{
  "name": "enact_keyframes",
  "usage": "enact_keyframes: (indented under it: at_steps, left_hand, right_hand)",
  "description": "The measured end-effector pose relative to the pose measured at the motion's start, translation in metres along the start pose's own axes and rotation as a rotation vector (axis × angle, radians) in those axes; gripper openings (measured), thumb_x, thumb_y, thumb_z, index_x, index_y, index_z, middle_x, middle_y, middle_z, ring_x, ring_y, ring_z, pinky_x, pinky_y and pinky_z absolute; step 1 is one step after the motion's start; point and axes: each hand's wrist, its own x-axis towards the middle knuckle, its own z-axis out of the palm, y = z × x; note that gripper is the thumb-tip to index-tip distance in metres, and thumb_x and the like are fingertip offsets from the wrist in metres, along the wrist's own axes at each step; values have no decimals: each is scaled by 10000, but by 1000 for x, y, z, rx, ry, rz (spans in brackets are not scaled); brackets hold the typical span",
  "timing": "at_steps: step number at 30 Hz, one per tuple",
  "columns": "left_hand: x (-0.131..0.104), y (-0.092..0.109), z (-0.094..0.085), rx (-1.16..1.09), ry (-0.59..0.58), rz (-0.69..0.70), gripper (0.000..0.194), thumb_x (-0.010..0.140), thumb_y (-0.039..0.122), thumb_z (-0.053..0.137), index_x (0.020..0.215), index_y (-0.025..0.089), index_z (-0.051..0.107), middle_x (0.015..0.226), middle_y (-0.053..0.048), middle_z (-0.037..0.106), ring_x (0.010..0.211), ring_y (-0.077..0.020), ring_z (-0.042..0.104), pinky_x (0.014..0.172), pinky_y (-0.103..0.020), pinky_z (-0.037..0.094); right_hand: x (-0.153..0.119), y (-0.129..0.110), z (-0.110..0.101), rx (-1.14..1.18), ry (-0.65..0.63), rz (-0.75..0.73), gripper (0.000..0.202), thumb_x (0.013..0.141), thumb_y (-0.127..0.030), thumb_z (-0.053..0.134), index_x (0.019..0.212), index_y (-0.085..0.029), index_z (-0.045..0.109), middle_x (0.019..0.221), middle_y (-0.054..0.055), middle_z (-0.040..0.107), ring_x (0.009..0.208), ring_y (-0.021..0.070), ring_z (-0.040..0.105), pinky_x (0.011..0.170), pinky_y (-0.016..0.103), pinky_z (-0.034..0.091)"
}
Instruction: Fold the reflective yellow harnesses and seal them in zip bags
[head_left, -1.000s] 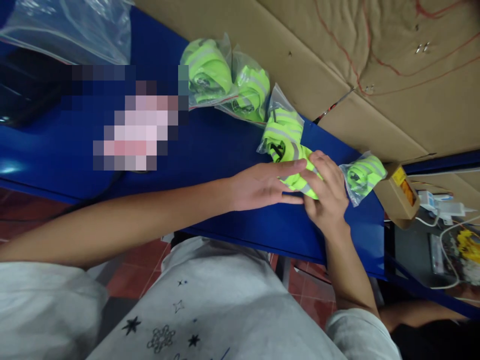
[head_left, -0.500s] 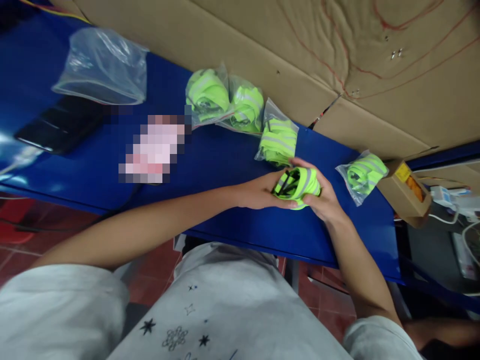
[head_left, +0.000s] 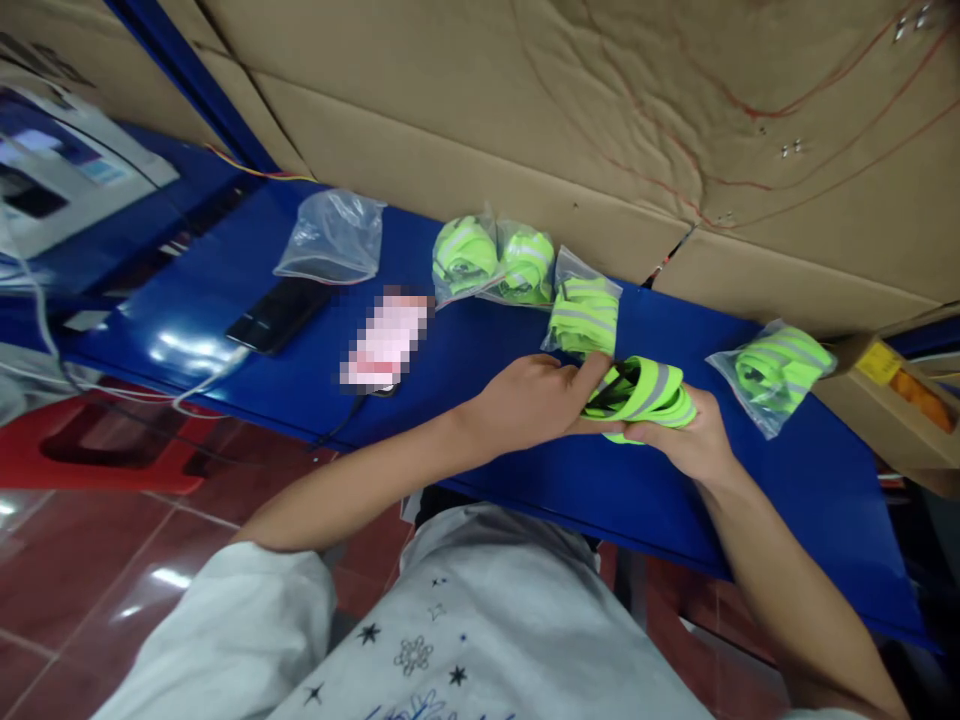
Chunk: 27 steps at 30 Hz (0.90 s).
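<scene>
A rolled neon-yellow reflective strap [head_left: 651, 392] with grey bands is held between my two hands above the blue table [head_left: 480, 345]. My left hand [head_left: 536, 395] pinches the roll's left side, near some black parts, with its fingertips. Round the right end curls my right hand [head_left: 694, 435], its thumb along the lower edge. Just behind the hands stands a clear bag with a similar strap [head_left: 585, 315]. Further left at the back are two more bagged straps, one [head_left: 465, 250] beside the other [head_left: 527, 262]. Another bagged strap [head_left: 784, 368] lies to the right.
An empty clear zip bag [head_left: 334, 235] lies at the back left. Before it are a black phone [head_left: 277, 315] with a white cable and a blurred-out pink-screened device [head_left: 388, 340]. A cardboard box [head_left: 892, 400] stands at the right, a red stool [head_left: 112, 445] at the lower left.
The view has swung left, so the table's things appear further right. My left hand has shifted its grip to the strap's upper left, and the roll looks looser and tilted.
</scene>
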Motion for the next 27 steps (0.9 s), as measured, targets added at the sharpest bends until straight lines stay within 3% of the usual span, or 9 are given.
enact_keyframes:
  at_steps: [4, 7, 10, 12, 14, 17, 20, 24, 27]
  left_hand:
    - [-22, -5, -63, 225, -85, -29, 751, 910, 771, 561, 1400, 204, 588, 944, -100, 734, 903, -285, 693, 888, -346, 467]
    - [-47, -51, -127, 576, 152, -348, 633, 1030, 651, 436, 1465, 199, 524, 1216, -119, 695, 1120, -298, 639, 1014, -427, 454]
    - [-77, -108, -173, 902, 160, -582, 648, 1029, 632, 427, 1425, 133, 548, 1440, -166, 557, 1303, -379, 522, 1107, -571, 405]
    - [-89, -129, -189, 954, 85, -684, 590, 1069, 587, 313, 1275, 142, 641, 1294, -128, 626, 1223, -337, 567, 1055, -564, 456]
    - [-90, -129, -193, 967, 60, -729, 576, 1086, 535, 243, 1169, 153, 666, 1057, -90, 664, 1055, -277, 617, 946, -506, 514]
    - [-68, -96, -172, 987, 96, -714, 471, 1060, 491, 332, 1161, 165, 657, 946, -82, 660, 943, -260, 633, 825, -404, 505]
    - [-35, -44, -117, 837, 104, -661, 343, 972, 439, 498, 1031, 175, 707, 891, -95, 710, 871, -274, 674, 745, -355, 470]
    - [-7, 12, -26, 160, -252, -379, 205, 919, 345, 587, 856, 199, 716, 790, -25, 728, 733, -180, 679, 653, -273, 436]
    - [-3, 31, 18, -98, -302, -267, 340, 1004, 493, 553, 903, 194, 680, 732, 2, 695, 651, -151, 652, 595, -256, 409]
  right_hand:
    - [-2, 3, -9, 52, 100, 32, 412, 653, -349, 973, 1019, -235, 821, 904, 0, 816, 686, 186, 754, 659, 296, 660]
    - [3, 11, -13, 34, 254, 145, 388, 670, -349, 965, 1005, -223, 815, 941, 10, 816, 747, 186, 762, 702, 291, 650]
    - [8, 21, -9, 89, 323, 282, 452, 652, -381, 970, 1032, -204, 801, 969, 39, 815, 786, 221, 766, 720, 335, 650]
    - [9, 25, -3, 141, 355, 353, 504, 630, -399, 977, 1054, -198, 793, 983, 52, 814, 799, 238, 768, 739, 364, 653]
    - [7, 26, 1, 192, 397, 403, 536, 615, -406, 982, 1068, -196, 786, 996, 59, 813, 811, 245, 769, 756, 380, 654]
    - [4, 18, 5, 286, 419, 448, 535, 598, -408, 990, 1040, -194, 778, 1015, 71, 811, 828, 257, 773, 786, 399, 658]
    - [1, 3, 5, 407, 322, 496, 536, 593, -458, 985, 1002, -189, 768, 994, 94, 809, 823, 295, 779, 787, 460, 666]
    - [1, -7, 4, 457, 305, 495, 551, 603, -497, 972, 1000, -180, 760, 950, 106, 803, 818, 320, 778, 752, 479, 668]
    - [4, -2, 4, 421, 439, 497, 527, 632, -443, 966, 1034, -175, 757, 1038, 101, 802, 867, 298, 776, 794, 441, 664]
